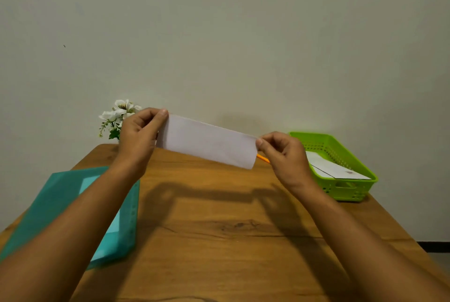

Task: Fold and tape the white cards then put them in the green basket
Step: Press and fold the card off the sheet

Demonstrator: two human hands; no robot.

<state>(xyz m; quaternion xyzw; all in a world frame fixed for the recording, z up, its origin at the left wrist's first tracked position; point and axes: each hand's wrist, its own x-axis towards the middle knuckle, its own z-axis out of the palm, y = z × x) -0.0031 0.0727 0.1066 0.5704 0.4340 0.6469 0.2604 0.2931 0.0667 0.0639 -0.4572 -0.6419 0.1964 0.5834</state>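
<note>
The person holds a white card (207, 142) in the air above the wooden bench (219, 228), stretched between both hands and tilted down toward the right. The left hand (138, 131) pinches its left end with thumb and curled fingers; the right hand (283, 153) pinches the upper right corner the same way. The green basket (350, 189) stands at the bench's right edge with white cards (333, 167) lying inside. A teal tray (73, 204) sits on the left — white flowers (119, 114) behind it. An orange object (263, 158) pokes out under the held card.
</note>
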